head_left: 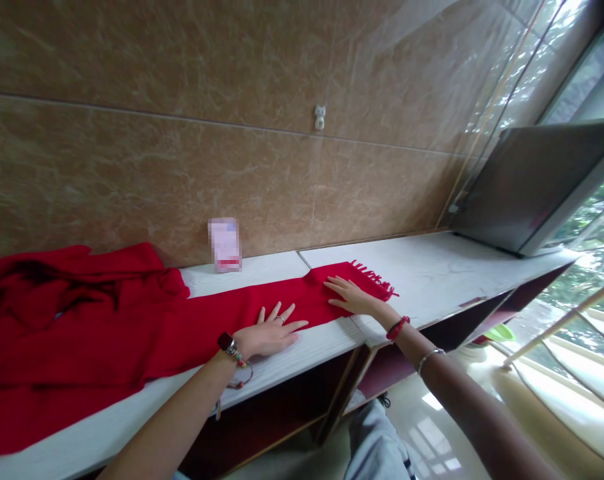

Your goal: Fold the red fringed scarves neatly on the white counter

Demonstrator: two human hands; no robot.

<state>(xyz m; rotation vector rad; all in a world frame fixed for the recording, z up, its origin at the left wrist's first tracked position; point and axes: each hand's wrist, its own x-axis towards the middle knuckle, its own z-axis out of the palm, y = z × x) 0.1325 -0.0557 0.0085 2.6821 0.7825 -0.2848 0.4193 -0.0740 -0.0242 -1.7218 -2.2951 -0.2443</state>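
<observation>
A red scarf with a fringed end lies spread along the white countertop. Flat on its near edge rests my left hand, fingers spread and a ring on one of them. Close to the fringe, my right hand also presses flat on the cloth with its fingers apart. Neither hand grips the fabric. Toward the left the scarf meets a bunched, folded heap of red cloth; whether the heap is the same piece I cannot tell.
Against the brown tiled wall stands a small pinkish-white pack, blurred out. A dark grey boxy appliance sits at the counter's right end. Below the countertop are open shelves. A small white cat figure is on the wall.
</observation>
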